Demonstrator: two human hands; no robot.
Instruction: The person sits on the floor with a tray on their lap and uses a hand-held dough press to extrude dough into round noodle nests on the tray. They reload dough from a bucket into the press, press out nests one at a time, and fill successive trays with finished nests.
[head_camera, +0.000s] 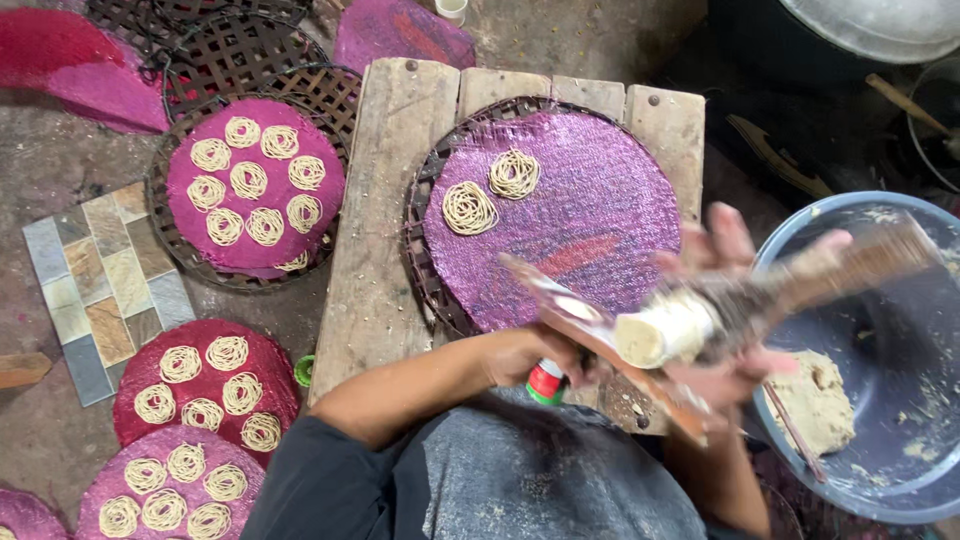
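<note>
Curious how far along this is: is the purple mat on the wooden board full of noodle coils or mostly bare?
Mostly bare. The purple mat carries only two noodle coils, both near its upper left; the rest lies uncovered.

Your left hand (525, 355) is curled into a closed grip, forearm bent across your lap; your right hand (735, 300), blurred, spreads its fingers (735, 235) open.

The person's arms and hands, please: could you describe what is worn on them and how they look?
Both arms are bare from the upper arm down; a short dark sleeve of a grey-and-dark shirt covers only the left shoulder area. The left hand and right hand are ungloved, with no watch, ring or bracelet visible. The right hand is motion-blurred, so fine detail there cannot be told.
</note>
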